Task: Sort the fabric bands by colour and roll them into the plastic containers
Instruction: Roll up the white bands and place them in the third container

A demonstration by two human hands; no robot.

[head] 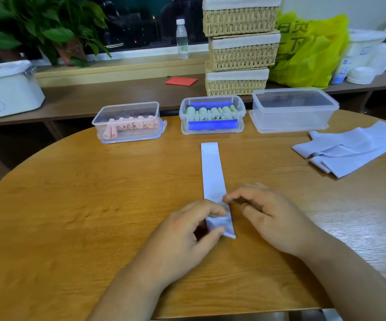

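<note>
A pale lilac fabric band (212,172) marked "20" lies lengthwise on the round wooden table (94,205). My left hand (187,237) pinches its folded near end between thumb and fingers. My right hand (270,216) hovers over the same end with curled fingers, fingertips at the band's right edge. Behind stand three clear plastic containers: the left one (128,121) holds pink rolls, the middle one (212,114) green rolls, and the right one (292,108) looks empty. A pile of loose lilac bands (349,149) lies at the right.
Behind the table runs a low shelf with stacked wicker baskets (240,47), a yellow-green plastic bag (307,49), a red card (181,81), a white lidded bin (4,89), a water bottle (182,39) and a plant (37,26).
</note>
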